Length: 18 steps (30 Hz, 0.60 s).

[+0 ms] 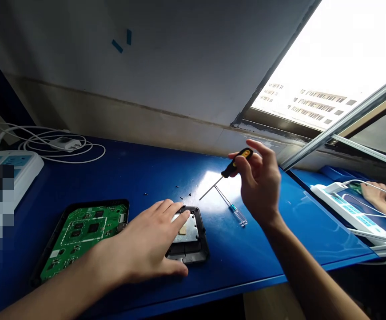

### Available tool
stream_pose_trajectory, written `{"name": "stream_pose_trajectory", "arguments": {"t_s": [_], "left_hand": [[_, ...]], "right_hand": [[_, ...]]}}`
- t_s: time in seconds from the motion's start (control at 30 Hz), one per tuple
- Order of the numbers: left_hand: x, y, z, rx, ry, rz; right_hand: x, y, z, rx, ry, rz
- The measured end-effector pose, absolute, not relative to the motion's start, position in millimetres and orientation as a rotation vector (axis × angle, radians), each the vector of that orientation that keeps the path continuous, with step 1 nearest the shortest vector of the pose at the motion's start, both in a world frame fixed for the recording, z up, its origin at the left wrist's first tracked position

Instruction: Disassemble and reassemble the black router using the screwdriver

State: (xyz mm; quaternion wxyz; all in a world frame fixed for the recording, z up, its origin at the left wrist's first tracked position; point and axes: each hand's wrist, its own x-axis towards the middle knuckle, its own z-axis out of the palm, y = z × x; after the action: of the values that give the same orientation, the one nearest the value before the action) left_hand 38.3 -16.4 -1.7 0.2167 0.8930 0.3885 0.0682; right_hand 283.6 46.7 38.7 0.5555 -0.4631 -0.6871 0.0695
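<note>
My right hand grips a black and yellow screwdriver by its handle, the thin shaft slanting down to the left above the table. With fingers stretched out, my left hand lies over a black plastic cover that has a metal plate and a small tan pad inside; the hand hides its left part. Left of that, a green circuit board sits in a black casing, partly behind my left forearm. Several tiny dark screws are scattered beyond the cover. A second screwdriver with a clear handle lies on the table.
The blue table runs along a wall. A white charger with coiled cable and a white power strip stand at the left. Beyond a metal frame at the right are another power strip and another person's hands.
</note>
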Motion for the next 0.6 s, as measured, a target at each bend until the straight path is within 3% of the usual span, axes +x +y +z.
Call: {"name": "stream_pose_trajectory", "arguments": {"t_s": [0.27,0.6], "left_hand": [[41,-16,-1,2.360,1.114,0.078],[42,-13,5,2.304,1.171,-0.064]], "right_hand": [[271,91,-11,-1.113,-1.450,0.191],[271,81,-9,-1.086,-1.462,0.232]]}}
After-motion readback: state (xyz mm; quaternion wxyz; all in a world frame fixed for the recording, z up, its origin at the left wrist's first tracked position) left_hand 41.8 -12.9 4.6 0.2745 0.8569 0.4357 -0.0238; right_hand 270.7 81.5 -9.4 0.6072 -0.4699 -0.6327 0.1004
